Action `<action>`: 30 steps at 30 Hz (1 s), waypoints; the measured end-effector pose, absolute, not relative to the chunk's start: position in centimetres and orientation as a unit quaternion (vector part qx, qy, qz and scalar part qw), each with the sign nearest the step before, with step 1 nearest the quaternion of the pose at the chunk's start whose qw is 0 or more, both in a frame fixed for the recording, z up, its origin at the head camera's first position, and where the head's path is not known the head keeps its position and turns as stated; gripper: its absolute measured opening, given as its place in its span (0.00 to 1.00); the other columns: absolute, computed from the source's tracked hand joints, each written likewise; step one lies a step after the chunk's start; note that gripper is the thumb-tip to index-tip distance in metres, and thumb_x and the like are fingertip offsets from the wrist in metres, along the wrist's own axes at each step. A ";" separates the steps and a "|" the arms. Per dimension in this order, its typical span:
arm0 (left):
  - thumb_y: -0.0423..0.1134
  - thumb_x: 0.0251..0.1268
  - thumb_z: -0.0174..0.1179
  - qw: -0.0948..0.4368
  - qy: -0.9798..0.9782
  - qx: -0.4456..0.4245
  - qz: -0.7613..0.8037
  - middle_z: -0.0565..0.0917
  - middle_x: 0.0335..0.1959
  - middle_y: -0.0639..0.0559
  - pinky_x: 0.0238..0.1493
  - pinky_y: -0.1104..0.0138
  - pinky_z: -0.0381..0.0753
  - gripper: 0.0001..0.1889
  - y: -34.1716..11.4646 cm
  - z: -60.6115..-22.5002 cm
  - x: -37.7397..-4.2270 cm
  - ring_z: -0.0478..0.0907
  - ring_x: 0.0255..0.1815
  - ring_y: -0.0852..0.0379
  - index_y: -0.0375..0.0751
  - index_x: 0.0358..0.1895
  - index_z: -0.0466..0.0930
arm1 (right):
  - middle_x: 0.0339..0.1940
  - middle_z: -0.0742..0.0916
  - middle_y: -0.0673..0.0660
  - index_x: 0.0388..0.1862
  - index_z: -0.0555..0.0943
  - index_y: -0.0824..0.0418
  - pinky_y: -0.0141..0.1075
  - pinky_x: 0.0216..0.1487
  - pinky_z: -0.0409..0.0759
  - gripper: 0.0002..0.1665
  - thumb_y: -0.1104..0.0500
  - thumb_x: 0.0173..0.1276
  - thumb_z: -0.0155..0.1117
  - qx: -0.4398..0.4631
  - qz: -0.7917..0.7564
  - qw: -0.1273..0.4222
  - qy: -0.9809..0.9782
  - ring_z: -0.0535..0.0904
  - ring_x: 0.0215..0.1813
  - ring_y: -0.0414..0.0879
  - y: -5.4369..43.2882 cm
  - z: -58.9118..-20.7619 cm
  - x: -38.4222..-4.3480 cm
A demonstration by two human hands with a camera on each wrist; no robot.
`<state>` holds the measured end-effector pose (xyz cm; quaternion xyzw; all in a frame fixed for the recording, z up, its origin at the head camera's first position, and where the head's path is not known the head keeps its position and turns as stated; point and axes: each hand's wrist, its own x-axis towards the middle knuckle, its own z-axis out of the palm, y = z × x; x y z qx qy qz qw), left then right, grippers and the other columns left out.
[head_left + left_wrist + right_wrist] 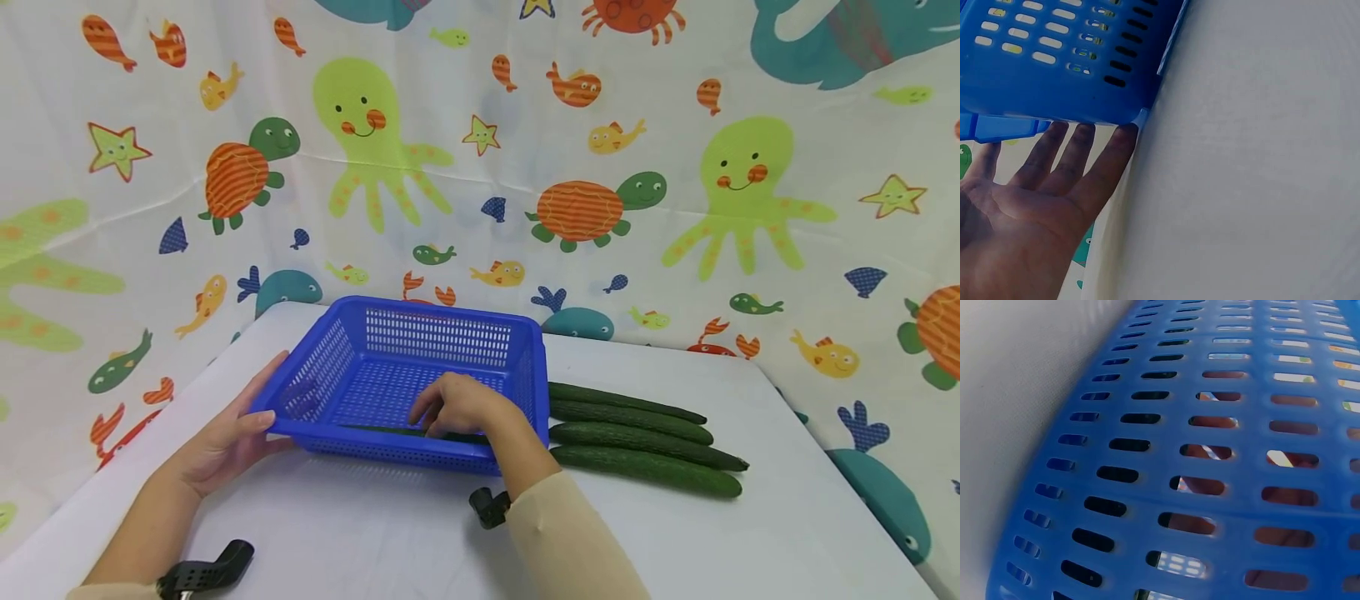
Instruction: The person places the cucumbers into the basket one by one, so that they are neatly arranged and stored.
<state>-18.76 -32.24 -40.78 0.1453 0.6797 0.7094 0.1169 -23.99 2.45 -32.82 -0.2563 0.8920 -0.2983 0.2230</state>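
Observation:
A blue plastic basket (420, 447) with slotted walls stands on the white table, its left front corner in my left hand (236, 433). The left thumb lies over the rim, while the fingers (1107, 165) reach under the basket's side in the left wrist view. My right hand (461, 404) is inside the basket, fingers loosely bent and pointing down by the front wall. Along that wall lies a dark green cucumber (386, 430), mostly hidden by the rim and hand. Through the slots in the right wrist view, skin and the dark cucumber (1117, 475) show.
Several long cucumbers (645, 471) lie side by side on the white table (360, 533), just right of the basket. Behind the table hangs a curtain (480, 167) printed with sea animals. A black wrist camera (491, 507) sits near the basket's front.

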 end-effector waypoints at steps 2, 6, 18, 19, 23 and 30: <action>0.42 0.80 0.47 0.117 0.679 0.145 0.710 0.34 0.85 0.40 0.68 0.38 0.73 0.40 -32.1 -40.8 -18.8 0.68 0.71 0.67 0.77 0.83 0.37 | 0.42 0.91 0.50 0.42 0.92 0.52 0.43 0.58 0.84 0.13 0.69 0.66 0.72 -0.253 -0.300 0.228 0.891 0.85 0.48 0.43 2.6 -32.8 -24.0; 0.42 0.80 0.47 0.118 0.677 0.144 0.712 0.33 0.85 0.40 0.69 0.38 0.73 0.40 -31.8 -40.7 -18.8 0.68 0.71 0.67 0.77 0.83 0.37 | 0.44 0.91 0.51 0.42 0.93 0.49 0.45 0.60 0.83 0.15 0.69 0.67 0.70 -0.243 -0.290 0.235 0.895 0.85 0.52 0.45 3.0 -32.8 -24.0; 0.43 0.81 0.46 0.120 0.672 0.137 0.718 0.33 0.85 0.41 0.68 0.43 0.74 0.39 -32.1 -40.6 -18.7 0.67 0.71 0.67 0.78 0.83 0.38 | 0.46 0.91 0.48 0.48 0.91 0.46 0.43 0.59 0.82 0.18 0.67 0.71 0.66 -0.275 -0.262 0.259 0.888 0.84 0.54 0.42 3.0 -32.5 -24.0; 0.43 0.81 0.46 0.121 0.670 0.140 0.719 0.34 0.85 0.42 0.68 0.45 0.75 0.39 -32.0 -40.6 -18.8 0.68 0.71 0.67 0.78 0.83 0.38 | 0.47 0.91 0.48 0.49 0.91 0.46 0.43 0.60 0.82 0.16 0.66 0.72 0.66 -0.277 -0.264 0.259 0.887 0.84 0.54 0.42 3.1 -32.5 -24.0; 0.43 0.80 0.46 0.123 0.662 0.155 0.723 0.38 0.84 0.45 0.66 0.52 0.76 0.39 -31.9 -40.7 -18.9 0.68 0.72 0.66 0.77 0.83 0.37 | 0.49 0.91 0.47 0.50 0.91 0.47 0.42 0.59 0.82 0.12 0.61 0.73 0.67 -0.288 -0.275 0.258 0.880 0.84 0.55 0.42 3.4 -32.4 -24.1; 0.43 0.80 0.46 0.123 0.665 0.157 0.720 0.40 0.84 0.47 0.66 0.49 0.78 0.39 -32.3 -41.0 -18.8 0.68 0.72 0.67 0.76 0.83 0.37 | 0.49 0.90 0.45 0.55 0.89 0.50 0.39 0.58 0.81 0.13 0.56 0.74 0.67 -0.307 -0.294 0.263 0.866 0.83 0.52 0.38 3.7 -32.1 -23.9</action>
